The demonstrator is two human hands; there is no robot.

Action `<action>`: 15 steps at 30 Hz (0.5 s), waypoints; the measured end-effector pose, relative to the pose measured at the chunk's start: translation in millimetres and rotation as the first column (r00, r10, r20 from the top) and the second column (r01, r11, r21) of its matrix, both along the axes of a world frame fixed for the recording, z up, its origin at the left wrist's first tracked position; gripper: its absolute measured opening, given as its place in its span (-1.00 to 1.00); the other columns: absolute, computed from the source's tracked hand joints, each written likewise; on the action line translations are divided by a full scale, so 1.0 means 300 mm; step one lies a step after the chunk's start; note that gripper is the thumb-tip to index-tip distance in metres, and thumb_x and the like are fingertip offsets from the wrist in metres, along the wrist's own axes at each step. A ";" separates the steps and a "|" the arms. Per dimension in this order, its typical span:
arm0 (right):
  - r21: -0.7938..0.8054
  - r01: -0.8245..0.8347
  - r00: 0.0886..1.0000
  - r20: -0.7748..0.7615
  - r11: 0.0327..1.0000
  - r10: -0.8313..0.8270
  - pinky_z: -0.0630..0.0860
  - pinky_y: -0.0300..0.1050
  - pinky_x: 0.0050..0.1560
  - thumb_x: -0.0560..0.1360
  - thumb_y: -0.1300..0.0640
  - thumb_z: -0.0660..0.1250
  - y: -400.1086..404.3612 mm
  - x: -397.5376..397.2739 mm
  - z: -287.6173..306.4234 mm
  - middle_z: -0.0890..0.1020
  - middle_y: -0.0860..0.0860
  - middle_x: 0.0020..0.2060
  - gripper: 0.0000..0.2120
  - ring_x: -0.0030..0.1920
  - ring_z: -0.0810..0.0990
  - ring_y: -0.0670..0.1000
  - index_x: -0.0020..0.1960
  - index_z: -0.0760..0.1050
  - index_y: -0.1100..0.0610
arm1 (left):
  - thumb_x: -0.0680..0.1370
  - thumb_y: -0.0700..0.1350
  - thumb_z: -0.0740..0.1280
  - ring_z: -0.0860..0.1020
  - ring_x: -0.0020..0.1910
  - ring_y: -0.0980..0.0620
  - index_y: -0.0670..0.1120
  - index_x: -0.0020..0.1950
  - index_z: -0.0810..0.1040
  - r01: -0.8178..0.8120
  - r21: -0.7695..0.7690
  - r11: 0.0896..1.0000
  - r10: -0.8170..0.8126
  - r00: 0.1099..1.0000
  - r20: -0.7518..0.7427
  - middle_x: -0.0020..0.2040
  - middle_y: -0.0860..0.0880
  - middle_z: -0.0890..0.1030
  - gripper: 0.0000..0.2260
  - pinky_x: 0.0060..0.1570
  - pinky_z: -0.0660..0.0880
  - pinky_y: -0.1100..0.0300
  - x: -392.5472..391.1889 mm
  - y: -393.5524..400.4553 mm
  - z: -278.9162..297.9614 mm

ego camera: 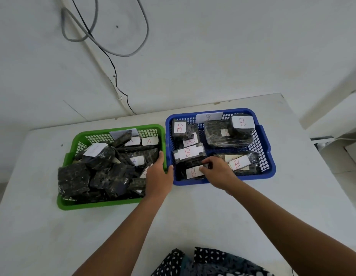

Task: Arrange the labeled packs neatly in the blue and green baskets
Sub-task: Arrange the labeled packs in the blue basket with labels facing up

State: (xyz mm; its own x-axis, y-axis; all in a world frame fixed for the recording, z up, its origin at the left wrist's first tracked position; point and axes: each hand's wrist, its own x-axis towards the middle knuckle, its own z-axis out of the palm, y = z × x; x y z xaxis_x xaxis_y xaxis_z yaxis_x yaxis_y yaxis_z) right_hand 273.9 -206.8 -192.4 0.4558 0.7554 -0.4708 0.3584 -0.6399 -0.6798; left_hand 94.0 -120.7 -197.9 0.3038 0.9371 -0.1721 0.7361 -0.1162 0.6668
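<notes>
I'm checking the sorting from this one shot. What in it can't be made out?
- Head view: the lower packs in the green basket lie buried under the pile, labels unseen.
- The label on the pack at its left is too faint to read.
- The right hand covers part of the front pack in the blue basket.
- The left hand hides the green basket's near right corner.

Glossy film-wrapped packs [226,134] with paper labels fill plastic mesh baskets [264,156].

Soft, even, shadowless daylight; slight overall softness, glare on plastic wrap, wide-angle bending at edges.
</notes>
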 end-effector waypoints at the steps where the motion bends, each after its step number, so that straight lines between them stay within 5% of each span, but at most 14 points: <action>1: -0.016 -0.005 1.000 -0.001 1.000 0.005 0.55 -0.15 -0.11 0.60 0.03 0.34 0.006 -0.008 -0.005 0.57 0.00 0.03 -0.72 -0.07 0.55 -0.04 0.28 0.49 0.06 | 0.62 -0.07 0.32 0.44 -0.35 0.23 -0.06 0.59 0.19 -0.003 0.002 1.000 0.003 1.000 0.000 -0.32 0.13 0.43 -0.43 -0.38 0.35 0.41 0.000 -0.001 -0.001; 6: -0.059 -0.046 0.950 0.307 0.997 0.062 0.54 0.05 0.16 0.60 0.07 0.31 0.010 -0.059 -0.029 0.51 0.03 0.26 -0.69 0.17 0.54 0.09 0.33 0.53 0.07 | 0.62 -0.08 0.32 0.46 -0.33 0.20 -0.06 0.59 0.17 0.002 -0.014 1.000 -0.002 1.000 -0.002 -0.30 0.05 0.48 -0.42 -0.35 0.39 0.50 -0.004 0.000 0.001; 11: -0.115 -0.046 0.932 0.353 0.992 0.084 0.62 0.05 -0.02 0.60 0.05 0.30 0.000 -0.051 -0.035 0.67 0.05 0.00 -0.78 -0.03 0.62 0.09 0.20 0.62 0.05 | 0.62 -0.07 0.32 0.46 -0.29 0.17 -0.08 0.59 0.17 0.024 -0.004 1.000 -0.024 1.000 -0.012 -0.16 0.00 0.53 -0.42 -0.24 0.37 0.31 -0.007 0.002 0.001; 15: -0.153 -0.068 0.912 0.391 0.986 0.124 0.61 0.04 0.00 0.59 0.05 0.32 0.024 -0.048 -0.031 0.66 0.07 -0.01 -0.81 -0.04 0.62 0.10 0.13 0.63 0.08 | 0.62 -0.08 0.33 0.49 -0.22 0.07 -0.11 0.59 0.19 0.046 0.009 0.999 -0.046 0.999 0.001 -0.14 -0.04 0.55 -0.42 -0.17 0.39 0.23 -0.013 0.007 -0.002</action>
State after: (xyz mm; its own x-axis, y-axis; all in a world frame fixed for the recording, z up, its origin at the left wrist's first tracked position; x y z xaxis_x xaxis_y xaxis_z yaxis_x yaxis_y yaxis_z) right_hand 259.7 -199.5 -201.7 0.5543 0.7480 -0.3649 0.6453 -0.6632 -0.3792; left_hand 90.1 -118.5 -198.5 0.3469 0.9236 -0.1629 0.7289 -0.1562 0.6665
